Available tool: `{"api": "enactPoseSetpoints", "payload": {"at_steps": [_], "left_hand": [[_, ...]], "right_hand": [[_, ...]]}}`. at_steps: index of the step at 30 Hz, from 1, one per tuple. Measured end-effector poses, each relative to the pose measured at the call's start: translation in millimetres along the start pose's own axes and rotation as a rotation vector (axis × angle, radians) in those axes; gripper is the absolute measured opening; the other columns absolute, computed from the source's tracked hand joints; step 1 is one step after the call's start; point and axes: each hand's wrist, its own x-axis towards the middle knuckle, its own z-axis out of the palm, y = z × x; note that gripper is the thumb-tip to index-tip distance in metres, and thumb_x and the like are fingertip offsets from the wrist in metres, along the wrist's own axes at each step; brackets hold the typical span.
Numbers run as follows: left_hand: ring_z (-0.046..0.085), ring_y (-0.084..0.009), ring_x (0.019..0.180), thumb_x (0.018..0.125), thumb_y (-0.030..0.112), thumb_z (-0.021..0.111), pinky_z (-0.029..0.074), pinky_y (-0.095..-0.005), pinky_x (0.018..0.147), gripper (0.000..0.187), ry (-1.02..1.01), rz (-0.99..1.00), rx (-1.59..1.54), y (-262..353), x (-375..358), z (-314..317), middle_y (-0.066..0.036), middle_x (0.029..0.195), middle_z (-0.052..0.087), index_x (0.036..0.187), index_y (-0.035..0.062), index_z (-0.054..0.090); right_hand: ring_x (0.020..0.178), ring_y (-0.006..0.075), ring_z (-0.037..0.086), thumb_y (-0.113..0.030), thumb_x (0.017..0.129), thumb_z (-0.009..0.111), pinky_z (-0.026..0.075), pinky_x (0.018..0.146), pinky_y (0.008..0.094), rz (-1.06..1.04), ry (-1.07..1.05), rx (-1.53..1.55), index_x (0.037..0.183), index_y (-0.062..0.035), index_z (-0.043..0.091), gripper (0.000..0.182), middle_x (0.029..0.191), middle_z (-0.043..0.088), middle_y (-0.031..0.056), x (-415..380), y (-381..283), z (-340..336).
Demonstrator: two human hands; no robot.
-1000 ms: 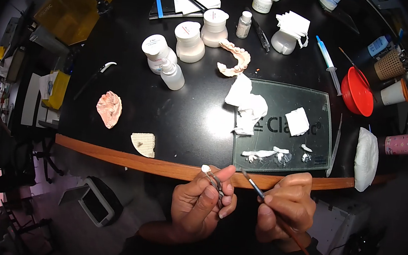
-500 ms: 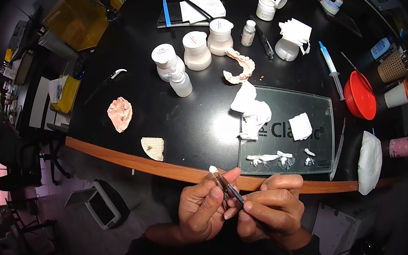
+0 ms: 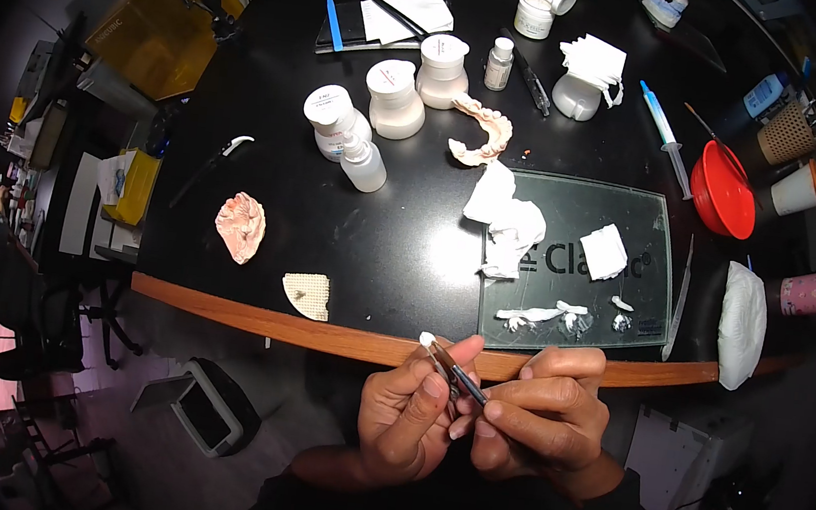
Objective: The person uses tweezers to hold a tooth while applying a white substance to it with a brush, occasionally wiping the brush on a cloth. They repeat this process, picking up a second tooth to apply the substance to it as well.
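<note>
Close to the table's front edge, my left hand [image 3: 405, 414] is closed on a thin metal tool, whose upper end bears a small white piece [image 3: 426, 340]. My right hand [image 3: 548, 417] pinches a slim dark brush [image 3: 467, 384], its tip beside the white piece. Beyond my hands lies a glass slab [image 3: 574, 214] with white paste [image 3: 542, 314] along its near side and a folded white pad [image 3: 604, 252]. Crumpled white tissue [image 3: 512, 229] overlaps the slab's left edge. A horseshoe-shaped dental model [image 3: 492, 136] rests behind the tissue.
Several jars, one a white-capped jar [image 3: 397, 101], stand at the back left. A pink model piece [image 3: 241, 228] and a beige textured piece [image 3: 306, 295] lie at left. At right are a red bowl [image 3: 722, 195], a syringe [image 3: 665, 138] and a white pouch [image 3: 742, 326]. Another person [image 3: 9, 270] sits far left.
The brush in my right hand has shifted very slightly near the white piece. My left hand keeps its grip, and the view has moved a little.
</note>
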Motion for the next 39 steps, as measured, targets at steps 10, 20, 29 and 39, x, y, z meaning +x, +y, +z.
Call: {"api": "enactPoseSetpoints", "payload": {"at_steps": [10,20,29,39], "left_hand": [[0.048,-0.0144,0.087,0.106,0.015,0.047,0.043,-0.0287,0.065,0.044,0.040,-0.019,-0.078,-1,-2,1,-0.012,0.109,0.056,0.141,-0.0120,0.047],[0.041,-0.0102,0.081,0.106,0.022,0.049,0.037,-0.0197,0.055,0.047,0.064,-0.012,0.069,2,1,4,-0.006,0.100,0.050,0.142,-0.0081,0.047],[0.041,-0.0106,0.081,0.106,0.023,0.049,0.036,-0.0202,0.054,0.046,0.094,-0.010,0.060,-2,2,10,-0.005,0.100,0.049,0.141,-0.0074,0.048],[0.047,-0.0129,0.086,0.108,0.014,0.042,0.042,-0.0266,0.064,0.042,0.009,-0.005,-0.095,-4,1,0,-0.010,0.109,0.056,0.143,-0.0093,0.047]], "right_hand": [[0.082,0.0154,0.053,-0.013,0.082,0.077,0.047,0.068,0.0250,0.023,0.058,-0.029,0.098,-0.0164,0.068,0.019,0.084,0.068,-0.0058,-1,-2,-21],[0.071,0.0068,0.051,-0.002,0.085,0.074,0.039,0.062,0.0231,0.443,0.581,-0.753,0.094,0.0014,0.071,0.010,0.086,0.061,0.0040,-20,33,-172],[0.065,0.0071,0.055,-0.005,0.089,0.074,0.041,0.062,0.0244,0.557,0.811,-0.721,0.091,0.0018,0.068,0.010,0.078,0.062,0.0036,-34,31,-187],[0.081,0.0207,0.055,-0.014,0.084,0.071,0.045,0.080,0.0330,0.080,0.073,-0.103,0.101,-0.0104,0.063,0.019,0.077,0.068,0.0006,-6,-9,-38]]}}
